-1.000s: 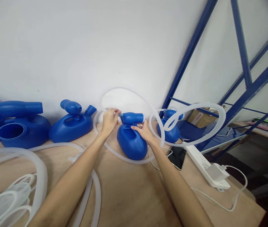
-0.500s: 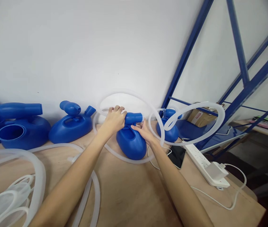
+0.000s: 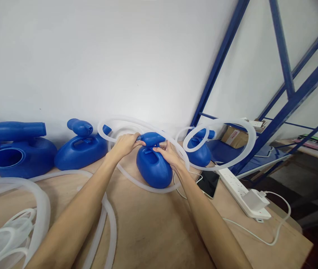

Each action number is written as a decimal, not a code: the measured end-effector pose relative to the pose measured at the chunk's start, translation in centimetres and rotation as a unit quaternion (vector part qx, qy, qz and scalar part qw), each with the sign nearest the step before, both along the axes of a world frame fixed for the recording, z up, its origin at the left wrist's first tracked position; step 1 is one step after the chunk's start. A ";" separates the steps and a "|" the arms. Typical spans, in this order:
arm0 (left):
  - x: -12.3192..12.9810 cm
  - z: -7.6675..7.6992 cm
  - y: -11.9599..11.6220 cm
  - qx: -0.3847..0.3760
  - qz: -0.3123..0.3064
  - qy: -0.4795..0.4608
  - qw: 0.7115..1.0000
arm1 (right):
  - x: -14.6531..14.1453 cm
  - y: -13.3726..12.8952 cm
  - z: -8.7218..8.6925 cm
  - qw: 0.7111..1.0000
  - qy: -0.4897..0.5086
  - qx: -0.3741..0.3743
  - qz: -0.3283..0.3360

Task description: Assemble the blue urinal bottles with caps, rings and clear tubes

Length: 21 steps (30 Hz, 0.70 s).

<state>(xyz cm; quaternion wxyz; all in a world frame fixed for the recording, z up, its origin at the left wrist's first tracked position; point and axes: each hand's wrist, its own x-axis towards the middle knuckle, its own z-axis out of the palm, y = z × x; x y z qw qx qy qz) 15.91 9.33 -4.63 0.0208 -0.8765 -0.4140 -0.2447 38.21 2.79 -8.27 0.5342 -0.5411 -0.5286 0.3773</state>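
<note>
A blue plastic urinal bottle (image 3: 155, 172) with a loop handle stands on the wooden table in front of me. Across its top lies a blue bulb-shaped tube piece (image 3: 152, 139). My left hand (image 3: 127, 145) is closed around the narrow left end of that piece, where a clear hose seems to meet it; the joint is hidden by the fingers. My right hand (image 3: 168, 152) grips the bottle at the top of its handle, thumb in front and the other fingers largely hidden behind. A translucent hose (image 3: 136, 183) loops around the bottle and over my right hand.
Several more blue bottles (image 3: 80, 153) line the wall on the left, and another (image 3: 199, 151) stands to the right. Coiled hoses (image 3: 42, 209) lie front left. A phone (image 3: 208, 183) and a white power strip (image 3: 239, 190) are on the right, beside a blue metal frame (image 3: 220, 63).
My left hand has slid left from the top of the blue piece to its narrow end. The hose loop has dropped in front of the piece's right end. My right hand stays on the bottle.
</note>
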 end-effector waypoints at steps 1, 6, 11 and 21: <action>0.0 -0.1 -0.1 0.001 0.015 0.003 1.000 | 0.0 0.0 0.0 1.000 -0.004 0.003 -0.003; 0.1 -0.3 -0.8 0.005 0.065 0.018 0.998 | -0.1 0.2 0.0 1.000 -0.006 0.017 -0.002; 0.3 -0.1 -1.0 0.001 0.112 0.021 0.994 | -0.2 0.3 -0.3 1.000 0.014 0.019 0.007; -1.0 0.0 0.2 -0.105 0.087 0.077 0.988 | 1.7 1.1 -1.9 0.996 0.070 0.040 0.034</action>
